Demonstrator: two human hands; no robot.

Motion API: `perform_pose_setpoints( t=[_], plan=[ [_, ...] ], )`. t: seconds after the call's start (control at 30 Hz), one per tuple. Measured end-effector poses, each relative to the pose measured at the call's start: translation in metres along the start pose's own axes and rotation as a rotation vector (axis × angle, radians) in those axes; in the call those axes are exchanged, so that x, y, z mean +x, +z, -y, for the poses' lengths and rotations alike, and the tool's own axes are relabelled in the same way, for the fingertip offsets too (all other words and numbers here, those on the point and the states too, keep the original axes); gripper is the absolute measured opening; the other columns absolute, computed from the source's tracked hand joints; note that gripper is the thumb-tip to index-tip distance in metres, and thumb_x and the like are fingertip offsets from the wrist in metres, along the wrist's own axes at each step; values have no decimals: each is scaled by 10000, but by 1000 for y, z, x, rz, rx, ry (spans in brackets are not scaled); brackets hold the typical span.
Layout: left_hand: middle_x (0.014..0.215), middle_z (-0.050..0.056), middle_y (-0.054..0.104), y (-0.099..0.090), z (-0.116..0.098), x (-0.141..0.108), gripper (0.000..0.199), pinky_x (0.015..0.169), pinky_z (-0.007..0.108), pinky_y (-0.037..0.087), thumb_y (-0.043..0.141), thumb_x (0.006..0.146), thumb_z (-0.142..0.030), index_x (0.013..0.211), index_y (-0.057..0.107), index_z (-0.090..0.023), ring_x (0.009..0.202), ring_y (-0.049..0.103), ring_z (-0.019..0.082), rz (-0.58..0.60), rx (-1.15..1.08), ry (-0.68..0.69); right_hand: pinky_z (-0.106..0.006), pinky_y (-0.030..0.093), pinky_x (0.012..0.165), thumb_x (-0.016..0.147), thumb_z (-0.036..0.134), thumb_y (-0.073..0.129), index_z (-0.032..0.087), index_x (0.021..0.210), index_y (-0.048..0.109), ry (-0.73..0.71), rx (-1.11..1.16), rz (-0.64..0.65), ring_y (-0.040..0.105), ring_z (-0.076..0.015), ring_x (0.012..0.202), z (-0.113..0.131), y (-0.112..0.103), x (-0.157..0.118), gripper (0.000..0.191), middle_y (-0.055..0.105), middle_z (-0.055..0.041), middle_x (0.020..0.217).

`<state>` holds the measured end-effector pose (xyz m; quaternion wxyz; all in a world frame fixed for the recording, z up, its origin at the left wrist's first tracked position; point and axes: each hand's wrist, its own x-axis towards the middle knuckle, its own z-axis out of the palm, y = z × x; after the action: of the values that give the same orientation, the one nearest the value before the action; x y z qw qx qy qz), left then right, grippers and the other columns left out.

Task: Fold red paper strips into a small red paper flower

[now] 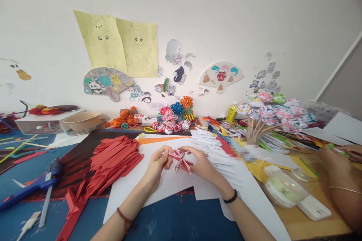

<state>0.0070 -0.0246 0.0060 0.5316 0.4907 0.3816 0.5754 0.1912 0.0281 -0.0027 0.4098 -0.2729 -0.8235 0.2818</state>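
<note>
- One red-and-white paper star (181,160), folded from striped pieces, is held up between both hands, above the white sheet (132,190) on the blue tabletop (164,222).
- Its narrow arms are spread outward from a pinched centre. One is pointed to the left, into the left fingers; others are aimed down toward the wearer and down to the right; a short one is turned upward.
- Its longest line is laid slantwise, from the upper left at the left fingertips to the lower right beside the right palm. Whether its face is tipped toward the camera or away cannot be told exactly.
- By the left hand (160,162), the left tip of the star is pinched between thumb and forefinger, with the remaining fingers curled in toward the palm.
- By the right hand (202,162), the star's right side is held in a loose, rounded grip, the fingers bent over it; the exact place of the thumb's contact cannot be made out.
- Red paper strips (115,162) are heaped to the left of the hands, and folded white strips (210,147) are laid in an overlapping row just beyond the right hand.
</note>
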Motion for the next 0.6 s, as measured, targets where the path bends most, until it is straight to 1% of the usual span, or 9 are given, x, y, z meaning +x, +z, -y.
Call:
perform_pose_setpoints(
  t=[0.07,0.13,0.2,0.27,0.3,0.37,0.43,0.5,0.6],
  plan=[
    [493,-65,416,-1,1,0,348,530,224,224,523,874,-517,824,518,-173,493,284,85,-5,46,29,-337,494,866,720,251,762,237,1114,645,-17,-15,-35,634,-214,975,1,-2,1,411,680,-51,1072],
    [510,-58,421,-1,1,1,348,543,227,245,489,892,-517,823,526,-177,505,311,95,-9,132,62,-324,492,827,723,222,755,222,998,665,-47,-49,-92,630,-207,923,0,-3,1,290,677,-44,993],
    [590,-23,494,-2,1,2,342,589,242,309,436,922,-496,856,556,-183,565,405,121,-19,306,129,-315,486,781,732,195,740,210,879,658,-63,-108,-155,619,-204,870,-1,-4,1,169,664,-38,908],
    [781,32,592,-2,1,1,320,693,279,377,403,945,-458,932,591,-199,730,511,165,-42,579,255,-304,471,735,743,180,730,206,791,635,-59,-183,-205,604,-198,812,-5,-4,-1,109,646,-27,823],
    [894,52,610,-2,0,0,301,756,306,393,412,945,-444,970,601,-212,832,532,189,-60,736,332,-298,461,713,750,182,728,205,759,623,-55,-220,-222,595,-193,780,-7,-3,-1,108,638,-21,787],
    [1080,75,595,-2,0,-2,276,849,361,392,470,923,-449,1034,597,-230,996,519,234,-95,1029,479,-284,437,672,769,201,724,204,710,601,-56,-284,-240,577,-180,724,-11,-3,-3,136,623,-10,730],
    [1183,90,566,-2,0,-4,326,883,394,384,542,879,-485,1079,577,-230,1077,496,265,-96,1244,586,-273,410,634,787,234,718,204,670,578,-71,-335,-239,556,-167,677,-14,-2,-4,185,607,-2,687],
    [1254,96,546,-1,1,-6,384,906,409,373,575,859,-493,1133,546,-226,1113,496,274,-53,1390,640,-268,387,611,798,268,715,203,640,559,-88,-379,-224,540,-158,651,-17,-1,-5,232,591,5,660],
    [1271,88,562,0,0,-7,385,946,414,338,576,875,-458,1181,523,-231,1125,516,262,15,1539,682,-263,376,602,808,297,714,201,633,557,-104,-403,-182,541,-157,656,-17,-1,-5,254,585,4,662]
  ],
)
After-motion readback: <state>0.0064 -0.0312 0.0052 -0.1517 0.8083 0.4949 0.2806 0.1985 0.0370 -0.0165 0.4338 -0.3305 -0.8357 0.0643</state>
